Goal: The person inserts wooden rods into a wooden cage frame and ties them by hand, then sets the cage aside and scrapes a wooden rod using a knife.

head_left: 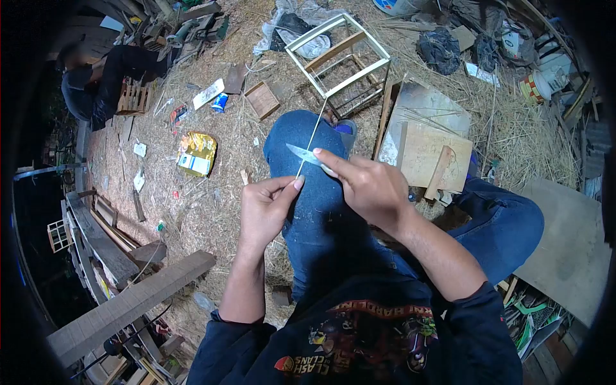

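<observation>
Over my knee, my left hand (273, 204) pinches the near end of a thin pale stick (314, 132), which points away toward a wooden frame. My right hand (372, 186) is closed around a knife (304, 154), its index finger stretched along the back of the blade. The blade lies across the stick and seems to touch it, just beyond my left fingertips. Most of the knife's handle is hidden in my right palm. Blue jeans (308, 212) cover the leg beneath both hands.
Beyond my knee stands an open wooden frame (346, 80). A wooden board (443, 157) with a short block (438, 172) lies at right. Left are a gold packet (197, 154), a blue can (219, 103) and a small wooden tray (262, 101). A seated person (96, 83) is at upper left. A beam (135, 308) juts in lower left.
</observation>
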Demonstrator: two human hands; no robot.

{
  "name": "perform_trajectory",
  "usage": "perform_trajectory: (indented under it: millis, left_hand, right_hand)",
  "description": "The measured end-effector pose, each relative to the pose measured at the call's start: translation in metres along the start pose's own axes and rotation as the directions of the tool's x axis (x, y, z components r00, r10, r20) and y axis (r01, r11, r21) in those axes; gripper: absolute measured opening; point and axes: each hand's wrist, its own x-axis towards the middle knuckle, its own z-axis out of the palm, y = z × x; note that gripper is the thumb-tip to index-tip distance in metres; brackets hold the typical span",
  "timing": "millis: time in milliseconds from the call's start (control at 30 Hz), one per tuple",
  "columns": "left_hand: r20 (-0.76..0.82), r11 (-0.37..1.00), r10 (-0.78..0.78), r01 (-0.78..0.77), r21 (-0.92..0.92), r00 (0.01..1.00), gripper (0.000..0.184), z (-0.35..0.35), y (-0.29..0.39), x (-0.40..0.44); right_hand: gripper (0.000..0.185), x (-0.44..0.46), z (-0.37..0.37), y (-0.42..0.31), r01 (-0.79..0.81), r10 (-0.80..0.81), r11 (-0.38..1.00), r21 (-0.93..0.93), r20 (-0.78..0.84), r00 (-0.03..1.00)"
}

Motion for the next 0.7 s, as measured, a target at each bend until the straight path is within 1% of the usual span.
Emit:
perform_trajectory:
  millis: [67,167,300,367,433,467,533,600,700]
  left_hand:
    - [0.005,1.0,-0.008,0.008,-0.002,1.0,0.02,0.0,0.0,-0.001]
    - [0.003,1.0,-0.022,0.022,-0.02,1.0,0.02,-0.001,0.004,0.0]
    - [0.04,0.998,-0.019,0.021,-0.053,0.999,0.021,-0.002,0.001,0.003]
    - [0.038,0.997,-0.033,0.035,-0.067,0.999,0.021,-0.004,0.002,0.001]
    - [0.064,0.992,-0.085,0.091,-0.086,0.994,0.021,-0.005,0.005,0.001]
    - [0.065,0.992,-0.083,0.088,-0.088,0.994,0.021,-0.004,0.002,0.002]
    - [0.042,0.997,-0.028,0.031,-0.07,0.999,0.021,-0.003,-0.006,0.003]
    - [0.044,0.998,-0.029,0.032,-0.058,0.999,0.02,-0.004,-0.007,0.003]
    - [0.036,0.999,-0.023,0.025,-0.042,0.999,0.02,-0.003,0.002,0.001]
  right_hand:
    - [0.044,0.004,0.005,0.004,-0.005,0.006,1.0,0.015,-0.085,0.996]
    - [0.043,-0.002,0.006,-0.005,0.005,-0.005,1.0,0.0,-0.045,0.999]
    - [0.042,-0.003,0.009,-0.005,0.006,-0.006,1.0,-0.019,-0.018,1.0]
    - [0.043,0.004,0.012,0.007,-0.028,0.027,1.0,-0.002,-0.148,0.989]
    - [0.045,0.006,0.009,0.005,-0.046,0.046,0.999,0.0,-0.143,0.989]
    - [0.045,0.006,0.008,0.003,-0.064,0.061,0.998,-0.019,-0.117,0.991]
    - [0.044,0.007,0.005,0.003,-0.082,0.078,0.996,-0.04,-0.09,0.993]
    - [0.047,0.007,0.006,0.003,-0.062,0.058,0.997,-0.042,-0.088,0.994]
    - [0.047,0.005,0.003,0.0,-0.057,0.053,0.997,-0.054,-0.063,0.997]
